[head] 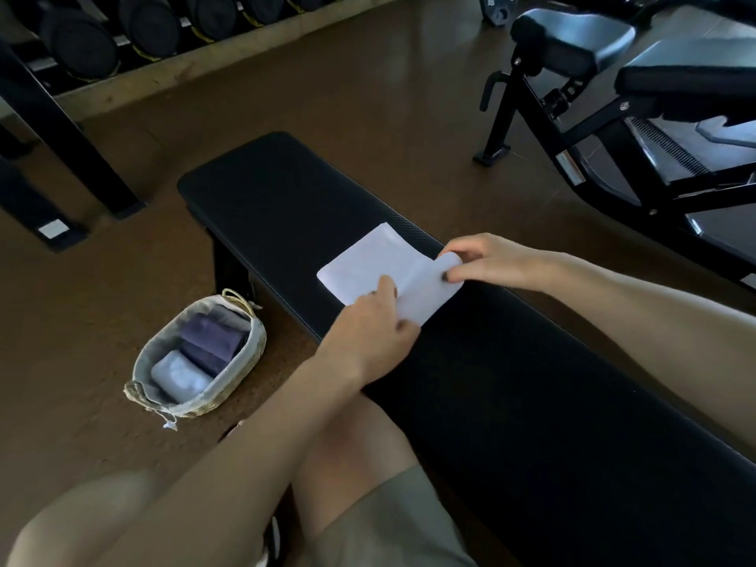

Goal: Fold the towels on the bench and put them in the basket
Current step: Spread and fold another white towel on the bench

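A white towel (370, 261) lies across the black padded bench (286, 198), its near end lifted and curled over. My left hand (372, 329) pinches the towel's near left edge. My right hand (487, 261) pinches the raised right corner. On the floor to the bench's left stands a lined wicker basket (249, 354) holding folded purple towels (212, 341) and a folded white towel (180, 374).
A dumbbell rack (135, 30) runs along the far left wall. Another black gym bench with a metal frame (593, 116) stands at the right. Brown floor lies between them. My knees are at the bottom of the view.
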The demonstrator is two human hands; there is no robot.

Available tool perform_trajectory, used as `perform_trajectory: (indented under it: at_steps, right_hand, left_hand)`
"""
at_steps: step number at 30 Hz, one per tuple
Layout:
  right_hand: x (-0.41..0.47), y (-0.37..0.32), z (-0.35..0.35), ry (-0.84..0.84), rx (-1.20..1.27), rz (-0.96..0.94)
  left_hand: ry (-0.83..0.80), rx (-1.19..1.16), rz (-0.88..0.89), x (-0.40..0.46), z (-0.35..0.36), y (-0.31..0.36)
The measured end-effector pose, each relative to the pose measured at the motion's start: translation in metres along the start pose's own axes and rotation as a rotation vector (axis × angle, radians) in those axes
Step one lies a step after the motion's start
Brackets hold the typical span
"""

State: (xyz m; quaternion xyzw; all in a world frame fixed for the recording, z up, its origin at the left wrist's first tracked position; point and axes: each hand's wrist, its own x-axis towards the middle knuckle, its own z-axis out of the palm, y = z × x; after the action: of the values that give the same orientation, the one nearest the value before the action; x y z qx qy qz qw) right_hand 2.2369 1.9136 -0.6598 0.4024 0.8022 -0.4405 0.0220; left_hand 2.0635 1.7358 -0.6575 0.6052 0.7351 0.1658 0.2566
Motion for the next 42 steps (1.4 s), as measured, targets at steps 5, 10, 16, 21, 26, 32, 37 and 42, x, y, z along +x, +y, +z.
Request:
perform_trajectory:
  at_steps: [5, 10, 16, 21, 26, 32, 37, 42]
  right_hand:
    - [0.023, -0.005, 0.011, 0.135, -0.023, 0.092]
    - [0.03, -0.012, 0.021, 0.203, -0.202, 0.049]
    - [0.033, -0.008, 0.047, 0.365, -0.458, 0.034]
    - [0.037, -0.002, 0.061, 0.529, -0.559, -0.02]
    - [0.033, 0.004, 0.061, 0.7, -0.931, -0.586]
    - [0.014, 0.012, 0.047, 0.41, -0.872, -0.628]
    - [0.009, 0.005, 0.041, 0.277, -0.8, -0.52]
    - [0.025, -0.014, 0.036, 0.25, -0.445, -0.339]
  left_hand:
    - [0.042, -0.293, -0.145, 0.015, -0.015, -0.024]
    - [0.035, -0.382, -0.189, 0.029, -0.012, -0.046]
    - [0.127, -0.184, -0.057, 0.028, 0.003, -0.052]
    - [0.198, 0.164, -0.024, 0.023, 0.005, -0.047]
    - [0.271, 0.658, 0.31, 0.022, 0.002, -0.034]
    - [0.231, 0.655, 0.363, 0.016, 0.002, -0.038]
    - [0.203, 0.549, 0.284, 0.013, 0.01, -0.038]
    - [0.25, 0.557, 0.272, 0.02, 0.004, -0.043]
